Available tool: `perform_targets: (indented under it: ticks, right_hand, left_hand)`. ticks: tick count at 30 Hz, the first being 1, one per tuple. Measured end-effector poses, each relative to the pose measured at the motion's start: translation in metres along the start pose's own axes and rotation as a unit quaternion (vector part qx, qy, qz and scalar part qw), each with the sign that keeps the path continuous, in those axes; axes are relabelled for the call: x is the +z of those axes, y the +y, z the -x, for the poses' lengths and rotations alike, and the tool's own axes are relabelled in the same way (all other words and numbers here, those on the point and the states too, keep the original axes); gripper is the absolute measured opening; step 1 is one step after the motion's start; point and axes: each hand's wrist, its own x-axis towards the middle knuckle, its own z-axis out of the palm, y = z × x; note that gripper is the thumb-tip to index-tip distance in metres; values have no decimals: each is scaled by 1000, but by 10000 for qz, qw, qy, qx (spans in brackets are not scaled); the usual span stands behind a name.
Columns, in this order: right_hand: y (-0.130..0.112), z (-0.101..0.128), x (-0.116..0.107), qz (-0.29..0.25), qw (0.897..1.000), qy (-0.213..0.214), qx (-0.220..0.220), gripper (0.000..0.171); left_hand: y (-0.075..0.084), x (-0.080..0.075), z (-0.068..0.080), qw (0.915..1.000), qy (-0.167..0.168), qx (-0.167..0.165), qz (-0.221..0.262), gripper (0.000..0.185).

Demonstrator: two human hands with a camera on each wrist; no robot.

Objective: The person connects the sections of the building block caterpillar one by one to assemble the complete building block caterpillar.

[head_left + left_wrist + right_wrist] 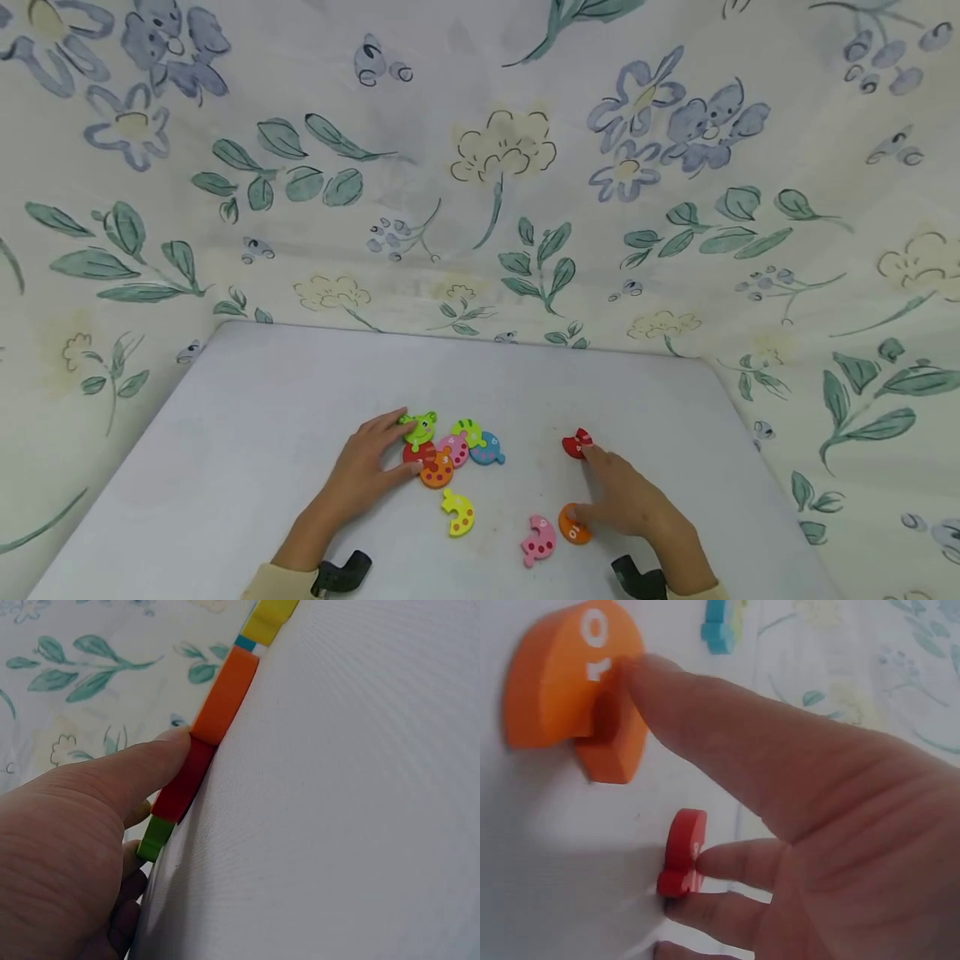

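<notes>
Nine puzzle pieces on the surface [247, 417]!
Left hand [363, 467] flat, touching five joined pieces [450, 446]; right hand [622, 500] spread, touching red piece [576, 444] and orange piece [573, 527].

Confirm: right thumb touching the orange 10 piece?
Touching. The right wrist view shows the right hand's thumb tip pressed against the orange 10 piece, with no gap.

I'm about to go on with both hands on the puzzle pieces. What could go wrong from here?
1. The left hand presses the joined chain only at its green, red and orange end; a sideways push could pull the links apart.
2. The right hand touches two loose pieces at once, the red piece and the orange 10; either could skid on the smooth table.
</notes>
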Motion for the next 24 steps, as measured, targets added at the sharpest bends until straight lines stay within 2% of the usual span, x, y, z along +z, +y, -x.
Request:
perform_targets:
  ticks: [7,9,14,16,24]
  right_hand:
    - [-4,15,10,-22,9999,-88,75,102]
    - [-5,16,12,71,10000,-31,-28,94]
    - [-8,18,15,170,9985,349,-396,53]
    - [-10,19,16,185,9975,444,-527,43]
    - [-17,18,19,415,9963,354,-656,41]
  left_hand:
    - [-1,1,-1,9999,-17,22,-123,65]
    - [-1,1,-1,9999,-19,14,-122,66]
    - [-2,0,-1,10000,-16,-10,-94,66]
    - [-3,1,-1,10000,-11,-2,-81,66]
    - [-2,2,-1,10000,37,44,-82,65]
